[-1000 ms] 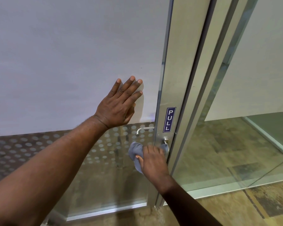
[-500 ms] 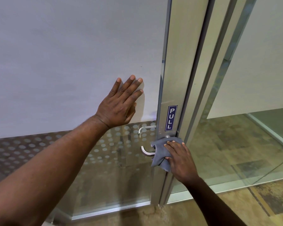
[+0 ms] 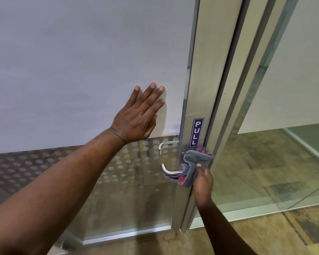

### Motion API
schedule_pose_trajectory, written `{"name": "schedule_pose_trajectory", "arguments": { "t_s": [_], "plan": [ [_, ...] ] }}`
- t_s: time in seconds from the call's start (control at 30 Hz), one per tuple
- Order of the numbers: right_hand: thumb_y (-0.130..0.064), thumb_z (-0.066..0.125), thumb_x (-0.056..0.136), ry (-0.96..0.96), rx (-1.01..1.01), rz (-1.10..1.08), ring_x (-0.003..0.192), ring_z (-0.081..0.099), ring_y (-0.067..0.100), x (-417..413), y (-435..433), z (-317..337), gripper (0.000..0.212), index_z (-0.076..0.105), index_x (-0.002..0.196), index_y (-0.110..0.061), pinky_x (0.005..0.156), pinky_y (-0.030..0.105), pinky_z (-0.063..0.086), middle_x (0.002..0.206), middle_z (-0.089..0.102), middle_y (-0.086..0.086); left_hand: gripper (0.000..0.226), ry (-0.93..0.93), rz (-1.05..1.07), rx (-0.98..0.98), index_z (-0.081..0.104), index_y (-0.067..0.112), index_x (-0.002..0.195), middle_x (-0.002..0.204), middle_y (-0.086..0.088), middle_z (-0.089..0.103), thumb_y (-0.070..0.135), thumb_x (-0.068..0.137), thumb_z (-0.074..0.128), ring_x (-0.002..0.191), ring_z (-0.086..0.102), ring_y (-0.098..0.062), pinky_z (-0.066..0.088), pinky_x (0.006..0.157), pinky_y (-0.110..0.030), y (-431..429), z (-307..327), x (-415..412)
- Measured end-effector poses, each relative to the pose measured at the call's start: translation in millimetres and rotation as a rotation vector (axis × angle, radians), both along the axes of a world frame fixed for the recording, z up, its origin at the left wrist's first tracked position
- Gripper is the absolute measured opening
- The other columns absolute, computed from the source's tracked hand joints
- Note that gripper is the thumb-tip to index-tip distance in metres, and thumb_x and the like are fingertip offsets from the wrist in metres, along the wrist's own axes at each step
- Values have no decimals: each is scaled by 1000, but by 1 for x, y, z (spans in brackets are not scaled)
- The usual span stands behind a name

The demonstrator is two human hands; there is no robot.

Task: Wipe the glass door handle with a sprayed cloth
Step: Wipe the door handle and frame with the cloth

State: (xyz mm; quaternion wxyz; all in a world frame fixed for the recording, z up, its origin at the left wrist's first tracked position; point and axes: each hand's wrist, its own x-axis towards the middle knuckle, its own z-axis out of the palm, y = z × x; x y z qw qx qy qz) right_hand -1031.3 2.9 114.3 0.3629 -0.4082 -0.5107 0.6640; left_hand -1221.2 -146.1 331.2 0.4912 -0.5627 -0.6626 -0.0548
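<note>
A silver lever handle [image 3: 168, 171] sticks out to the left from the metal stile of the glass door [image 3: 193, 100]. My right hand [image 3: 203, 183] grips a grey cloth with a pink underside [image 3: 194, 163], bunched against the handle's base on the stile, just below a blue PULL sign [image 3: 196, 132]. The free end of the lever shows bare. My left hand [image 3: 138, 116] lies flat, fingers spread, on the frosted glass panel left of the stile. A second handle [image 3: 166, 144] shows through the glass on the far side.
The door's lower part has a dotted frosted band [image 3: 63, 162] over see-through glass. A fixed glass panel [image 3: 265, 162] stands to the right of the frame. Brown tiled floor [image 3: 265, 236] runs along the bottom.
My right hand has slid the cloth from the lever's outer end rightward to its base on the stile, uncovering the lever. My left hand has stayed flat on the glass.
</note>
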Motion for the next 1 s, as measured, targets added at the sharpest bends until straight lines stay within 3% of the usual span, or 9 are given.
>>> {"name": "schedule_pose_trajectory", "arguments": {
  "t_s": [0.1,0.23,0.4,0.5,0.63,0.7,0.8,0.9,1.0],
  "plan": [
    [-20,55,104,-25,-82,-45,100,66,27,-6,0,8,13,68,105,-17,87,33,47,107,72,11,55,-2,2,2,48,4,148,164,-19,29,18,95,56,154,22,-36,6,126,-52,0,-1,0],
    [-17,57,100,-77,-391,-77,82,62,25,-6,12,17,19,64,84,-11,78,33,47,96,67,12,55,-4,6,-6,47,5,149,164,-19,29,20,96,54,154,22,-36,4,127,-52,1,-1,0],
    [-18,66,90,69,-568,-20,82,70,29,-4,20,23,12,72,95,-8,71,35,55,95,73,12,54,0,4,-1,48,5,148,164,-19,29,19,96,54,154,22,-36,5,127,-52,1,-1,0],
    [-12,66,92,-26,-420,-87,73,65,24,-10,18,26,11,65,83,-7,69,33,51,89,68,13,54,3,3,5,49,4,148,164,-19,29,18,95,55,154,22,-36,5,127,-52,2,-1,0],
    [-13,76,86,-238,171,-136,83,62,28,-14,3,30,16,61,91,-11,70,27,40,91,63,7,54,15,-2,13,50,4,147,163,-19,31,16,94,56,154,24,-36,6,127,-52,2,-1,0],
    [-8,77,84,-297,325,-131,83,55,22,-13,-1,35,20,60,94,-11,69,19,34,95,57,4,54,15,-1,11,50,4,147,164,-19,31,16,95,55,154,24,-36,5,127,-52,1,-1,-1],
    [-10,78,84,-304,291,-133,85,57,22,-12,-2,37,24,59,97,-14,68,20,36,97,60,4,54,7,-1,2,49,4,148,164,-19,30,17,95,55,154,23,-36,5,127,-52,1,-2,-1],
    [-14,79,84,-263,83,-169,82,62,24,-16,-3,37,24,60,99,-13,68,24,40,97,69,10,53,8,-4,5,50,4,147,164,-19,30,16,96,54,154,23,-36,6,127,-52,1,-1,-1],
    [-18,80,84,-235,-40,-183,76,61,23,-19,-1,38,28,65,105,-7,57,24,39,95,70,10,53,8,-5,4,50,4,147,163,-20,30,16,96,54,154,23,-36,5,127,-52,2,-1,0]
  ]
}}
